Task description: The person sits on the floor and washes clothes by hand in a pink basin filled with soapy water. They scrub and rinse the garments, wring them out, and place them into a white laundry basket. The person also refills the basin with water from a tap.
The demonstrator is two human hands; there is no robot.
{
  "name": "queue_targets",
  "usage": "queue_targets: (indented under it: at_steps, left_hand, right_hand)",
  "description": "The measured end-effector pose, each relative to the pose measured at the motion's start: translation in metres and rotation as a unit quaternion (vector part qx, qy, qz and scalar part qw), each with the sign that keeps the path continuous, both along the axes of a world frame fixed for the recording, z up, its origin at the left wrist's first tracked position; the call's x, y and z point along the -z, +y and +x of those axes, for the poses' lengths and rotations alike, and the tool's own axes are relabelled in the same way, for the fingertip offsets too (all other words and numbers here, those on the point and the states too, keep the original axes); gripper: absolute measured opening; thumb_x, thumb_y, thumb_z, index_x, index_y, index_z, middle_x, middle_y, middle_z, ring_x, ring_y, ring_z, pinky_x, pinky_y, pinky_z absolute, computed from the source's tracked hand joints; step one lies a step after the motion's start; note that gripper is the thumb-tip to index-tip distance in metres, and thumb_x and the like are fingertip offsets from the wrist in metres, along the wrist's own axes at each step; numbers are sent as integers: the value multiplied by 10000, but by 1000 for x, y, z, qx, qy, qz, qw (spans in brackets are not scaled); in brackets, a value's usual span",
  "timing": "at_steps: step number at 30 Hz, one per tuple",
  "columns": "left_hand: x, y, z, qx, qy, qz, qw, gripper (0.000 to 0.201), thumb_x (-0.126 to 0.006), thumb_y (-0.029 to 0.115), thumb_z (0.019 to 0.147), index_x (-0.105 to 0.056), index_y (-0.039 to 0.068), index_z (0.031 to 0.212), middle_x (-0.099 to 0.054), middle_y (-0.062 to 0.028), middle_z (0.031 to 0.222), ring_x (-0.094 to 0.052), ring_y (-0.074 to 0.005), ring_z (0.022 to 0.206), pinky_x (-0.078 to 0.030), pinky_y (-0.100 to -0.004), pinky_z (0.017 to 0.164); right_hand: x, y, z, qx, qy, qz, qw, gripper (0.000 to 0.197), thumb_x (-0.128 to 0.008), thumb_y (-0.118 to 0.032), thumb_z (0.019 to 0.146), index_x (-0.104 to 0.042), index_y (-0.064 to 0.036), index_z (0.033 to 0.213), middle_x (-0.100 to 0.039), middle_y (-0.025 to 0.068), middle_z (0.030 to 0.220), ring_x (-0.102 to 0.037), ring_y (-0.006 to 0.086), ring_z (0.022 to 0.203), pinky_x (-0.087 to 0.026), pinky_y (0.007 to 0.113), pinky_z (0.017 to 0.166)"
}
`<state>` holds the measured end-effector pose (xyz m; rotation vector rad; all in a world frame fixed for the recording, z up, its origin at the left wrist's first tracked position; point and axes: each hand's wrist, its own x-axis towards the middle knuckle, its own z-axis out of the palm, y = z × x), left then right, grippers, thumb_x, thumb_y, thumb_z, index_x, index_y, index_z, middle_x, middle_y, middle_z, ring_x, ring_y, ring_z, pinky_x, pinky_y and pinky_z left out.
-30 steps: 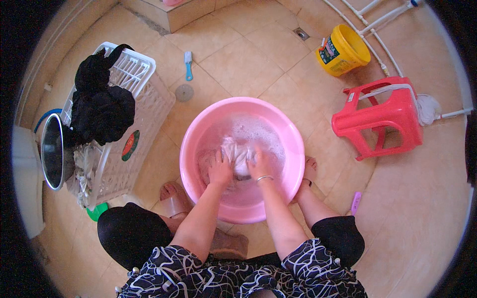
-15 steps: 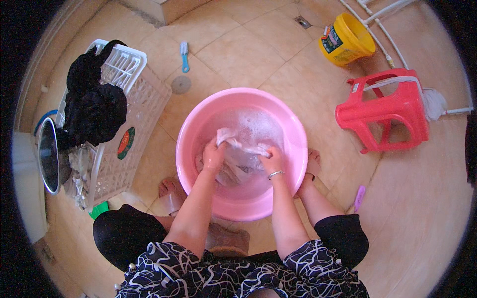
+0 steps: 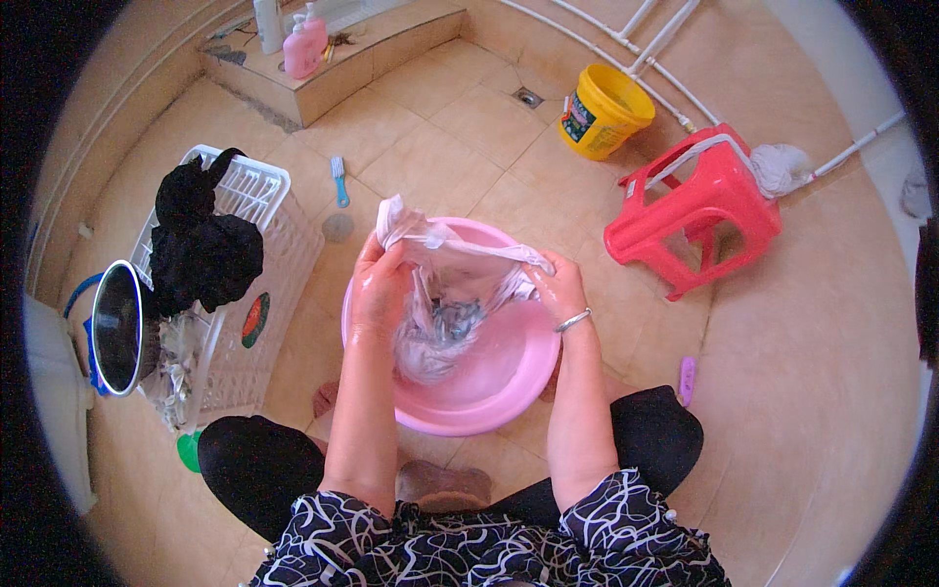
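Note:
A wet pale pink garment (image 3: 460, 250) with a grey pattern is stretched between my hands above a round pink basin (image 3: 469, 421). My left hand (image 3: 381, 293) is closed on its left end, where a bunched fold stands up past the fingers. At the other end, my right hand (image 3: 558, 286), with a silver bangle at the wrist, pinches the edge. The garment's lower part hangs down into the basin, against the soapy water (image 3: 499, 367).
On the left stands a white plastic basket (image 3: 284, 284) with black clothing (image 3: 207, 254) on top and a metal bowl (image 3: 117, 328) beside it. A blue brush (image 3: 339, 184) lies beyond the basin. To the right are a red stool (image 3: 685, 210) and a yellow bucket (image 3: 606, 110).
Both hands have risen out of the basin, lifting the garment and spreading it wider. The view has tilted up, so pink pump bottles on a ledge now show at the back.

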<state>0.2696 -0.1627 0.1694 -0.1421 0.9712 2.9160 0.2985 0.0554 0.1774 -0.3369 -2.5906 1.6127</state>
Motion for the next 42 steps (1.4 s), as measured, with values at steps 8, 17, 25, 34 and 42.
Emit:
queue_targets:
  at_steps: [8,17,25,34,42]
  left_hand:
    - [165,-61,35,79,-205,-286,933,228,-460,-32,653,-536,-11,868,-560,-73,793,-508,-118,600,-368,-203,464]
    - [133,-16,65,30,-83,-814,573,400,-528,88,650,-432,33,1034,-454,-164,1000,-420,-354,946,-366,-383,814]
    - [178,-6,64,120,-172,-709,673,453,-541,147,663,-349,15,1051,-431,-211,1036,-433,-343,967,-360,-404,814]
    - [244,-39,66,240,-247,-594,727,385,-515,154,698,-409,-3,1034,-482,-177,999,-512,-295,856,-424,-363,755]
    - [223,-55,43,-68,-323,53,943,204,-410,44,746,-485,-15,927,-517,-140,885,-524,-263,793,-459,-405,696]
  right_hand:
    - [76,-25,50,-216,-90,84,969,301,-623,-180,577,-537,-42,830,-548,101,860,-519,234,818,-406,307,733]
    - [135,-34,122,-344,-260,191,882,366,-545,-303,686,-513,-52,950,-544,188,909,-523,303,854,-394,353,773]
    - [147,-62,108,-186,-381,269,865,391,-452,-392,731,-534,-77,949,-544,169,943,-517,308,884,-401,364,754]
    - [157,-47,104,-160,-365,320,860,322,-573,-294,652,-544,-99,906,-565,161,867,-552,288,790,-426,369,706]
    - [129,-7,63,259,-274,-409,831,216,-567,-71,667,-482,-80,866,-512,102,831,-518,223,727,-412,431,669]
